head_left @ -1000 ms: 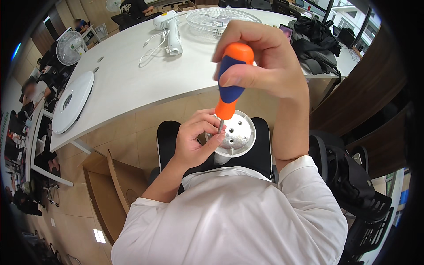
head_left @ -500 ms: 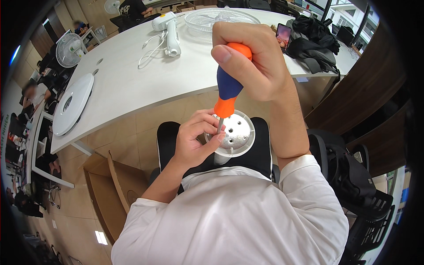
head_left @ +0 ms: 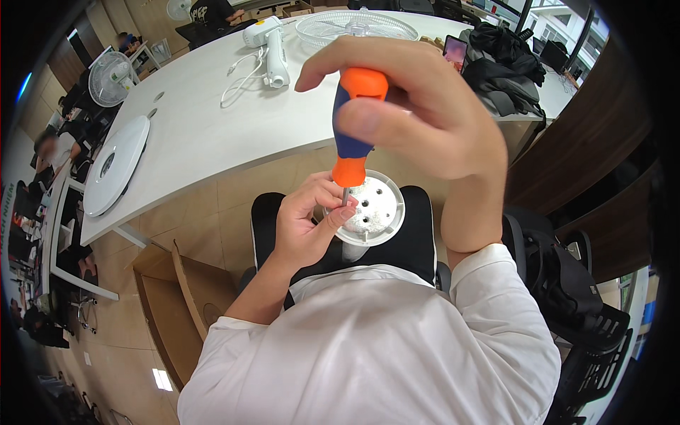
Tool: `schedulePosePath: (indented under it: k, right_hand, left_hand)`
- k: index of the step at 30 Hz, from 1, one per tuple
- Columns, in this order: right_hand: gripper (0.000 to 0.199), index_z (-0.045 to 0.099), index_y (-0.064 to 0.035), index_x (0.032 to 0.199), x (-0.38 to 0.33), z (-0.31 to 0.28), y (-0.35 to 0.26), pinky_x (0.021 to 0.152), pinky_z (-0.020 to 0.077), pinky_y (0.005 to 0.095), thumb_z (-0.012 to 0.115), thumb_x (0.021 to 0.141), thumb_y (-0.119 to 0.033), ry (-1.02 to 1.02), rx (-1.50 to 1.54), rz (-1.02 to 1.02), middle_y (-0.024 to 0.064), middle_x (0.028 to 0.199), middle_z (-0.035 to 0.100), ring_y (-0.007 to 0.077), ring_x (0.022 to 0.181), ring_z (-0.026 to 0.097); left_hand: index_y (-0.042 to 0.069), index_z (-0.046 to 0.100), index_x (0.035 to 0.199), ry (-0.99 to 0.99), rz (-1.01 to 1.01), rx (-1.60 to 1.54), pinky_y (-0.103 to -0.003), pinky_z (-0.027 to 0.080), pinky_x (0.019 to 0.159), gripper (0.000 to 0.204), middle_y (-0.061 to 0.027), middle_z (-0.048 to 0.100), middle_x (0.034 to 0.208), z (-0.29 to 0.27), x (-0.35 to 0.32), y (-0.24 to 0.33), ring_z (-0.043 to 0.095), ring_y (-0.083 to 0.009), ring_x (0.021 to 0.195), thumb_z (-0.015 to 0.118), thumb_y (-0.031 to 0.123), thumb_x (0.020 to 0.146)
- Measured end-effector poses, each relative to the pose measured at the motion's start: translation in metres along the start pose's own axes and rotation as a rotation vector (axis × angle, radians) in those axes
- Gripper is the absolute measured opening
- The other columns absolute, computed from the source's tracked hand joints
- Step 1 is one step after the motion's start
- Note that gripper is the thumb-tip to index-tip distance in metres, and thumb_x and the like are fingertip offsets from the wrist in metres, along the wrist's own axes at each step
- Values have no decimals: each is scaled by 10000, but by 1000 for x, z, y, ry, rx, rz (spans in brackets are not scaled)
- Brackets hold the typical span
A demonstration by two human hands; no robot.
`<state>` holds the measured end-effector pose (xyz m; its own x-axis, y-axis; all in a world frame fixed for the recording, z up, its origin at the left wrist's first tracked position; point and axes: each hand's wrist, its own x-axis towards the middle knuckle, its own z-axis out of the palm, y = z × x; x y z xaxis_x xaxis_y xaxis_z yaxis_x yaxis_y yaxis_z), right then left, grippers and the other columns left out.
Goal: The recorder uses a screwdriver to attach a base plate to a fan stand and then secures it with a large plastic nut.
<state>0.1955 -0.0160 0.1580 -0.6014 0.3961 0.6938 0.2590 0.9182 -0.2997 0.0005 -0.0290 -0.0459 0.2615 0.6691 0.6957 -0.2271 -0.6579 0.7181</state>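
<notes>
My right hand (head_left: 425,113) grips the orange-and-blue screwdriver (head_left: 352,124) upright, its tip on the white round perforated disc (head_left: 374,210) over my lap. My left hand (head_left: 304,223) pinches the disc's rim, perhaps steadying a screw. The white surface (head_left: 205,134) lies beyond.

A white short-sleeved shirt (head_left: 368,354) fills the lower centre of the frame; both forearms, left hand (head_left: 304,227) and right hand (head_left: 425,113) are bare.

head-worn fisheye, looking steeply down, close over lap
</notes>
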Motion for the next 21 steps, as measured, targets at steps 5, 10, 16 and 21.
schedulePosePath:
  k: [5, 10, 16, 21]
  right_hand:
    - [364, 687, 45, 1164, -8, -12, 10, 769, 495, 288, 754, 891, -188, -144, 393, 139, 95, 1025, 652, 137, 905, 590]
    - [277, 627, 12, 984, 1, 3, 2, 779, 500, 281, 818, 837, -125, -73, 246, 223, 41, 911, 612, 116, 872, 590]
    - [399, 584, -35, 881, 7, 47, 22, 610, 434, 272, 867, 821, -311, 136, 280, 48, 13, 717, 560, 134, 649, 494]
    - [358, 679, -53, 1116, 10, 45, 4, 638, 457, 260, 809, 889, -298, 135, 511, 68, 18, 739, 610, 125, 685, 569]
  left_hand:
    - [39, 685, 924, 15, -14, -22, -402, 505, 960, 125, -56, 772, 973, -1, -1, 1, 666, -284, 1131, 795, 87, 960]
    - [50, 700, 933, -25, -19, 83, -394, 497, 957, 199, -62, 771, 974, -4, -3, 3, 649, -279, 1076, 705, 220, 1037]
    - [73, 694, 1039, 10, -36, -26, -398, 485, 973, 118, -66, 767, 1001, 2, -8, 0, 633, -272, 1068, 647, 181, 1052]
    - [77, 686, 1080, -34, -30, -58, -403, 476, 990, 105, -69, 762, 1017, 0, -11, -8, 623, -272, 1100, 639, 167, 1054]
